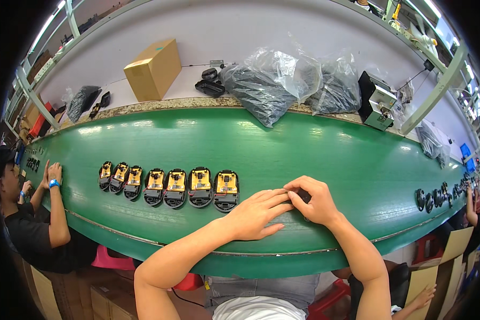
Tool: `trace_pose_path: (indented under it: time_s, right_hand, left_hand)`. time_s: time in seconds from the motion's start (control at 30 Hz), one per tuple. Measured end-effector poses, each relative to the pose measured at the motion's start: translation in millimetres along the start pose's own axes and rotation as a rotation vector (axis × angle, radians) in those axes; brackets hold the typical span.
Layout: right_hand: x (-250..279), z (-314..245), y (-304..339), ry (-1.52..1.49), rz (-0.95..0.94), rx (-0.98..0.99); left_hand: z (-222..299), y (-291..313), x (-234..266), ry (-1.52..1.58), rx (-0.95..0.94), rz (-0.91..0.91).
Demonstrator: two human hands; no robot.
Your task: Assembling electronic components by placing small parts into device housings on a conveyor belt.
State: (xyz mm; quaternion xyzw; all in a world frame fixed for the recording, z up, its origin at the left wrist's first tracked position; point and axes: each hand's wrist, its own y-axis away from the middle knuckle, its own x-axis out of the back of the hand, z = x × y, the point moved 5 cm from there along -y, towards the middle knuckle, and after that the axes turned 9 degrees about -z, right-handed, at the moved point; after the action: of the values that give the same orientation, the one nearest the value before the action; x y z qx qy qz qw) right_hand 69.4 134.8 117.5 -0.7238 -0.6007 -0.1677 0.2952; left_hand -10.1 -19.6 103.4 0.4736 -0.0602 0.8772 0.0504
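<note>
My left hand (255, 214) lies stretched out over the green belt, palm down with its thumb apart. Its fingertips meet the fingers of my right hand (313, 200), which is curled round a small dark part (303, 195). Most of that part is hidden by the fingers, so its kind does not show. To the left of my hands stands a row of several opened computer mice, black oval shells with yellow circuit boards; the nearest mouse (226, 191) is close to my left wrist.
Behind the green belt (314, 149), a ledge holds a cardboard box (153, 72), clear bags of dark parts (266, 82) and a metal device (380, 101). A co-worker (32, 213) sits at the left. More black parts (429, 198) lie at the right, near another person's arm (470, 208).
</note>
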Motion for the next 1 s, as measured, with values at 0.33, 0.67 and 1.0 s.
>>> trace_pose_path:
  time_s: [0.33, 0.67, 1.0]
  right_hand:
    - [0.4, 1.0, -0.1, 0.001, -0.004, -0.004]
    - [-0.5, 3.9, -0.2, -0.002, -0.011, -0.012]
    - [2.1, -1.6, 0.1, -0.025, -0.008, -0.033]
  left_hand:
    - [0.3, -0.5, -1.6, -0.012, 0.001, 0.006]
    - [-0.9, -1.0, -3.3, -0.009, 0.005, 0.003]
    - [-0.3, -1.4, -4.5, -0.011, 0.004, 0.017]
